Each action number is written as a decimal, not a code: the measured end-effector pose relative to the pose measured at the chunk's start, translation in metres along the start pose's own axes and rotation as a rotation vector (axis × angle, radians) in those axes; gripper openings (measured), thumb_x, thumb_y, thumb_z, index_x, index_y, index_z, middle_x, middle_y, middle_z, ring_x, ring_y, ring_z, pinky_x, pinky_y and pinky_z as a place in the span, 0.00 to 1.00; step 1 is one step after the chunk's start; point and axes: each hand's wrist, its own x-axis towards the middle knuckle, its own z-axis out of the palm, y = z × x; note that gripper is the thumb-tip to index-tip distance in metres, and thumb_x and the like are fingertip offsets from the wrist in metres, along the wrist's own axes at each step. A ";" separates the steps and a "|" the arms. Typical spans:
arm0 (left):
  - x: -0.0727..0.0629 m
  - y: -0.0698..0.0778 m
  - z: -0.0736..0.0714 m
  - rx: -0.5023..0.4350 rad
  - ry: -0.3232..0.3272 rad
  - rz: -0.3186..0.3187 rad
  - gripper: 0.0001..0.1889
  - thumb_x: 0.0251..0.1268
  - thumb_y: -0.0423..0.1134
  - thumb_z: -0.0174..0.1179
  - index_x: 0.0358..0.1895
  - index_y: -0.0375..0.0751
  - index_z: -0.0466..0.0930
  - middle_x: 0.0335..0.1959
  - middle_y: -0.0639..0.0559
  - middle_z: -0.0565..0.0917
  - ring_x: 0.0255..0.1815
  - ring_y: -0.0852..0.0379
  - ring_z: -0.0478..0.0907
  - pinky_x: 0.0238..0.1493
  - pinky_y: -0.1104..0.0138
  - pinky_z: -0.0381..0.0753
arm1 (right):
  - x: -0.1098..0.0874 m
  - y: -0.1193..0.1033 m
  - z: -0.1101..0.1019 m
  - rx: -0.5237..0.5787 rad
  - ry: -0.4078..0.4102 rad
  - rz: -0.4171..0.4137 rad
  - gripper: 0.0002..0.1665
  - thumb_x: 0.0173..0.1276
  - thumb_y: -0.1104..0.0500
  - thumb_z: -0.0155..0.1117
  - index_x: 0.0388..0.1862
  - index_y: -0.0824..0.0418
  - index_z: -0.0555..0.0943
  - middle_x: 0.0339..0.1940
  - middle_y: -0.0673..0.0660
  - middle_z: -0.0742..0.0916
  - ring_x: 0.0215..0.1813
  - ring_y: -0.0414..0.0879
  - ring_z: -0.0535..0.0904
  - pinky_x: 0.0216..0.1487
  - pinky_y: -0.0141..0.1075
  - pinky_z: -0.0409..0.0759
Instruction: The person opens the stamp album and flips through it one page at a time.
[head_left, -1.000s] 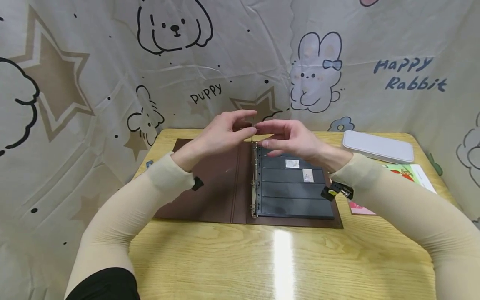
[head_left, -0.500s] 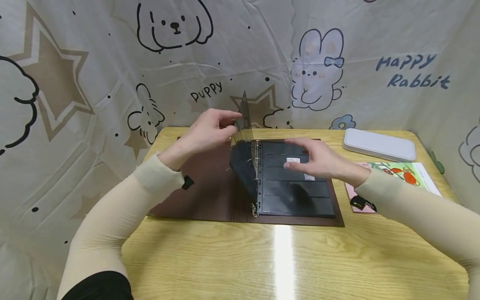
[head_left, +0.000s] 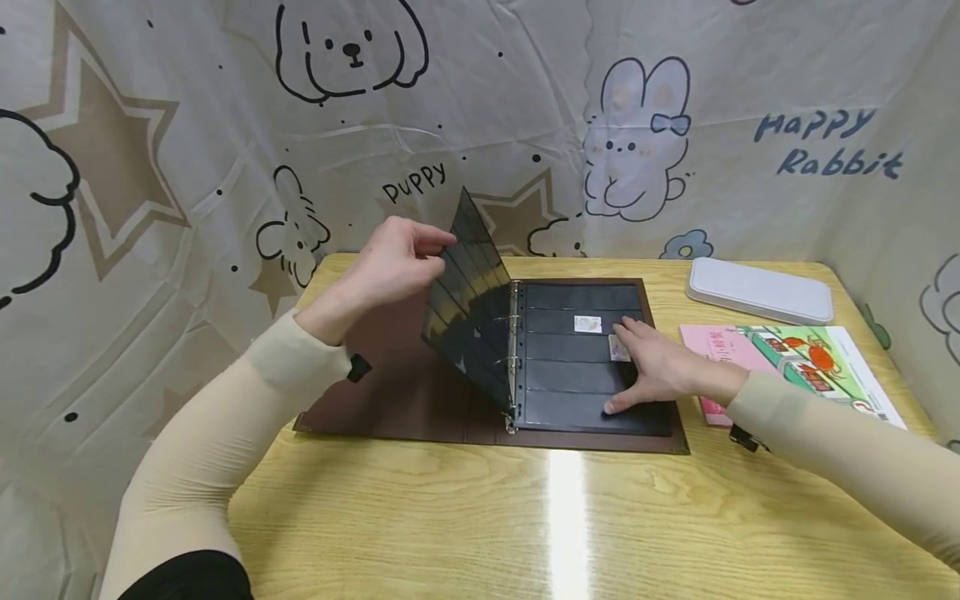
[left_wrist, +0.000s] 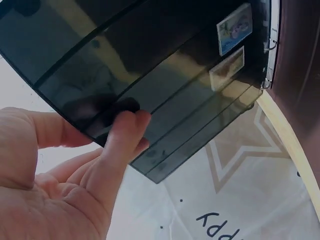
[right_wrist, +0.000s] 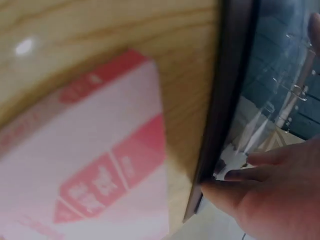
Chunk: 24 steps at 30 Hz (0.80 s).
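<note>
A brown ring-binder stamp album (head_left: 390,400) lies spread on the wooden table. My left hand (head_left: 401,258) pinches the outer edge of a dark, see-through album page (head_left: 468,292), which stands tilted up from the rings (head_left: 513,362). In the left wrist view, thumb and fingers grip that page, and two stamps (left_wrist: 235,29) show in its strips near the rings. Over the right-hand black page (head_left: 562,404), my right hand (head_left: 663,367) is spread, fingers relaxed, fingertips at the page. One stamp (head_left: 588,324) shows beside it; another stamp (head_left: 619,348) is partly covered by the fingers.
A pink and green picture book (head_left: 810,358) lies right of the album, partly under the right forearm. Behind it sits a white flat case (head_left: 759,290). A printed cloth (head_left: 480,117) hangs behind the table.
My left hand has lifted the page off the stack and drawn it leftward. My right hand has left the page's top edge and come down right onto the lower pages.
</note>
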 end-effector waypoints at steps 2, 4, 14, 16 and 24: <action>0.000 0.001 -0.001 -0.015 0.011 -0.005 0.27 0.72 0.31 0.57 0.73 0.40 0.87 0.71 0.42 0.89 0.70 0.46 0.90 0.55 0.58 0.84 | -0.002 0.001 0.002 -0.013 -0.010 -0.005 0.89 0.49 0.26 0.91 0.88 0.80 0.57 0.90 0.84 0.59 0.90 0.83 0.55 0.89 0.72 0.59; 0.001 0.002 -0.002 -0.028 0.020 -0.004 0.27 0.72 0.31 0.57 0.73 0.40 0.87 0.71 0.41 0.90 0.71 0.45 0.89 0.60 0.55 0.87 | -0.003 0.002 0.004 -0.019 -0.008 -0.017 0.89 0.48 0.27 0.93 0.87 0.81 0.58 0.89 0.85 0.60 0.90 0.84 0.54 0.89 0.72 0.59; -0.006 -0.014 -0.007 -0.020 0.017 -0.079 0.24 0.77 0.35 0.66 0.74 0.41 0.87 0.72 0.39 0.89 0.73 0.42 0.88 0.73 0.45 0.86 | -0.003 0.005 0.008 -0.017 0.010 -0.045 0.87 0.47 0.29 0.94 0.86 0.82 0.61 0.88 0.87 0.60 0.89 0.85 0.54 0.88 0.73 0.60; -0.010 -0.023 -0.009 -0.020 0.014 -0.112 0.24 0.78 0.36 0.66 0.74 0.42 0.86 0.73 0.39 0.88 0.74 0.41 0.87 0.73 0.44 0.86 | -0.003 0.005 0.009 -0.014 0.006 -0.043 0.87 0.48 0.29 0.93 0.86 0.82 0.60 0.88 0.87 0.59 0.89 0.85 0.53 0.88 0.73 0.60; -0.028 -0.078 -0.011 -0.057 0.029 -0.213 0.24 0.77 0.37 0.70 0.73 0.43 0.87 0.71 0.38 0.89 0.73 0.42 0.87 0.58 0.63 0.90 | -0.002 0.010 0.011 0.020 0.027 -0.064 0.89 0.46 0.23 0.91 0.85 0.82 0.62 0.87 0.87 0.60 0.89 0.87 0.54 0.87 0.75 0.59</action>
